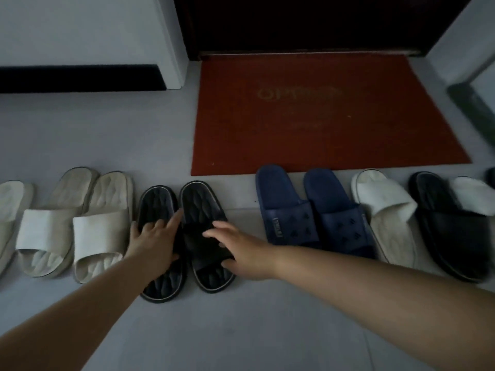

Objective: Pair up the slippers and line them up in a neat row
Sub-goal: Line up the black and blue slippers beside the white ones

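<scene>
A row of slippers lies on the grey floor. Two black slippers sit side by side in the middle: my left hand rests on the strap of the left black slipper, and my right hand grips the strap of the right black slipper. To the left lies a cream pair, and another cream slipper is cut off by the frame edge. To the right stands a navy pair, then a white slipper next to a black slipper with a white slipper lying on it.
A red doormat lies behind the row in front of a dark door. A white wall with a black skirting board is at the back left. Bare grey floor stretches in front of the row.
</scene>
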{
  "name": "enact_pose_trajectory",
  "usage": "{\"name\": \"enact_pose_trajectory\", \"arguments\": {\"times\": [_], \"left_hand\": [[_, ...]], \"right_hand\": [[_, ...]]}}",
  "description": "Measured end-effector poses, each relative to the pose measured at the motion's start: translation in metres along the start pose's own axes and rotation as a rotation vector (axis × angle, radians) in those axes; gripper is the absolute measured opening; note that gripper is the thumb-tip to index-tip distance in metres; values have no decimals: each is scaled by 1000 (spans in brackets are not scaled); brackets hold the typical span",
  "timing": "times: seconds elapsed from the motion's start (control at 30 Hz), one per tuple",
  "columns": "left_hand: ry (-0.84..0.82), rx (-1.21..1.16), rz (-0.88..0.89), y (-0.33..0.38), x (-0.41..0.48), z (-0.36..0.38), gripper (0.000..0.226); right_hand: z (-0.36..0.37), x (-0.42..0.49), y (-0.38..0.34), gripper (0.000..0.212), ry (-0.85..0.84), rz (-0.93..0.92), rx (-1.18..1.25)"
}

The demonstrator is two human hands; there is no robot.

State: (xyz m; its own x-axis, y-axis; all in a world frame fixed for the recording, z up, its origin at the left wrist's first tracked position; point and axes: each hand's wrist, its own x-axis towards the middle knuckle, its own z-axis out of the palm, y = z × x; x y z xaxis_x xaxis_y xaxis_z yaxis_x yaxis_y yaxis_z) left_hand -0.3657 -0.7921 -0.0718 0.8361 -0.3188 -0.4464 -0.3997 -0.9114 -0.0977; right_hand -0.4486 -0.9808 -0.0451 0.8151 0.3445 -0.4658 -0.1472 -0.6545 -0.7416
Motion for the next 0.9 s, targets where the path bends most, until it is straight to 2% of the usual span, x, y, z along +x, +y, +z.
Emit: {"name": "enact_pose_trajectory", "arguments": {"times": [0.1,0.17,0.27,0.33,0.4,0.47,0.53,0.7,0.9], "left_hand": [[30,35,8,8,14,-11,91],[55,25,22,27,19,-20,85],[178,-129,218,76,25,-30,74],[191,-249,384,117,29,-33,73],[66,-356,461,158,29,-37,81],[-99,-368,482,190,28,-41,93],[-135,-301,498,205,29,-39,93],[-135,-290,469,178,27,-28,77],[-261,-179,486,132,26,-34,78]], "right_hand": [[-3,-42,26,53,167,89,13],[-14,-73,46,45,340,186,9],[-36,-115,85,41,657,373,-89],[-51,-138,109,52,738,542,-172],[-65,-154,129,71,655,689,-209],[-72,-160,142,91,513,677,-129],[-73,-157,147,101,404,640,-112],[-62,-140,138,98,286,564,-209],[-39,-126,115,97,129,450,-189]]}}
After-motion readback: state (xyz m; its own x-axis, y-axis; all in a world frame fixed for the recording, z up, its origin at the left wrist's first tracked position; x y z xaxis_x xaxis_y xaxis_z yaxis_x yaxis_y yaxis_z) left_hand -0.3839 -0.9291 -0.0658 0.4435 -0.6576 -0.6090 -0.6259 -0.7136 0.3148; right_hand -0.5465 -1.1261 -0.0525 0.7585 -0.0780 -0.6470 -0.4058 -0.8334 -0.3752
